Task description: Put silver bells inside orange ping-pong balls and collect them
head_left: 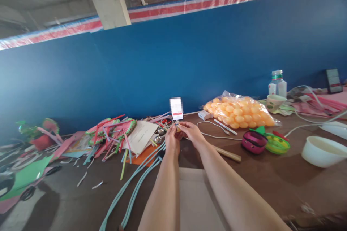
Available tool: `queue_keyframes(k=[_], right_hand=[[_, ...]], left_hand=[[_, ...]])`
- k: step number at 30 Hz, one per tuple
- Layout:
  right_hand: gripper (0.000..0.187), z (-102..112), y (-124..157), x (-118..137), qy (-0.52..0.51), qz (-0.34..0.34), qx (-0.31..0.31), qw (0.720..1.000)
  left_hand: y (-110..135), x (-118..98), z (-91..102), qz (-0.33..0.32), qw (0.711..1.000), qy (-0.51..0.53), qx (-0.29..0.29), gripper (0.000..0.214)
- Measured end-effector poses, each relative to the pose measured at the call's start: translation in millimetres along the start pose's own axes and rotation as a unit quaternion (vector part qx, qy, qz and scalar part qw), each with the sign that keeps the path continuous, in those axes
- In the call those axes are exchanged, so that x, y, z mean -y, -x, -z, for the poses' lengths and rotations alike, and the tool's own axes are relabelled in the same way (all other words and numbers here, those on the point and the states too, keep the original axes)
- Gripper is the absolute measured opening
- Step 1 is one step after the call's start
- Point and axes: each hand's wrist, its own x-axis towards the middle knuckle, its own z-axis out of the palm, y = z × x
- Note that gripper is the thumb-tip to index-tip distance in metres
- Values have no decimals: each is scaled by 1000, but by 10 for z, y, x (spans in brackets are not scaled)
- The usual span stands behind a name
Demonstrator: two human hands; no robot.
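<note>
Left hand (172, 139) and right hand (192, 133) meet over the counter (260, 184), grip clamped on a small shiny piece (178, 127), likely fingertip-held for being tiny; a phone (177, 110) stands upright just behind, perhaps for viewing

Straight past the left hand (173, 138) and right hand (193, 131), the phone (177, 112) blocks. Cords (129, 180) bar the left; stick (227, 154), bag (238, 111) and 2 pouches (254, 143) crowd the right. Open desk (267, 184) lies between right forearm (230, 177) and bowl (316, 153).
</note>
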Motion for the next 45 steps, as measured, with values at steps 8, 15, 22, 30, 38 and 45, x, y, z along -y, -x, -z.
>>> queue_keyframes(k=[8,15,22,30,38,45], right_hand=[[30,-7,30,26,14,1,-11,1000],[29,-14,39,35,8,-6,-16,1000],[34,-1,36,33,13,4,-4,1000],[32,0,28,28,0,0,-2,1000],[31,4,26,12,-26,-28,-8,999],[26,11,9,4,-50,-40,-17,998]], left_hand=[[18,-15,-17,6,1000,2,-9,23],[12,-13,-16,7,1000,11,-15,23],[26,-22,-18,1,1000,2,-9,25],[30,-20,-7,-6,1000,-14,3,28],[24,-15,-8,-8,1000,-9,0,26],[36,-24,-28,-1,1000,-4,-3,28]])
